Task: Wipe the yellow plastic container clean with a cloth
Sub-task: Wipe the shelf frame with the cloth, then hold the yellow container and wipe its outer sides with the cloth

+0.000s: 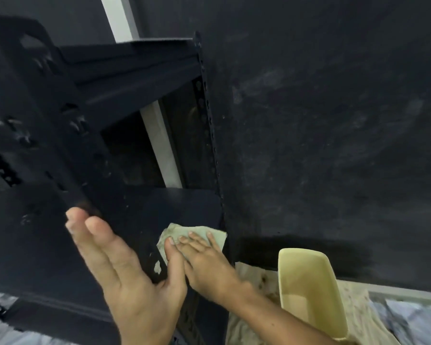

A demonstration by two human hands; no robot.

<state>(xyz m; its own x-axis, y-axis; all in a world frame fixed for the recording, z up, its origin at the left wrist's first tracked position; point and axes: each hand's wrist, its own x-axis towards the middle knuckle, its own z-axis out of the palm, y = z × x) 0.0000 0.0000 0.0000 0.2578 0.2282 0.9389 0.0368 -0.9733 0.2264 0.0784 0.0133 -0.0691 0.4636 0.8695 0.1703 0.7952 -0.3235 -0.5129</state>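
**Getting the cloth before wiping the yellow box**

The right hand (204, 267) lies flat on a pale green cloth (197, 235). Its fingers are spread out and press down on the cloth; they are not closed around it. The cloth sits on a dark shelf (159, 210) of a black metal rack (67, 135).

The left hand (125, 275) is open too, with the fingers straight and close together. It holds nothing. Its thumb seems to touch the rack's front post.

The yellow box (309, 290) is just to the right of the right arm, well below the cloth. It stands on a stained sheet (254, 277) and no hand touches it.

To do this step well, I think the right hand should curl its fingers and pinch up the cloth in a good bunch, so a clean part faces out. The left hand is free, so it could hold the box steady while the cloth rubs inside.

The box is open at the top. The inside that shows looks empty. The very bottom is hard to see.
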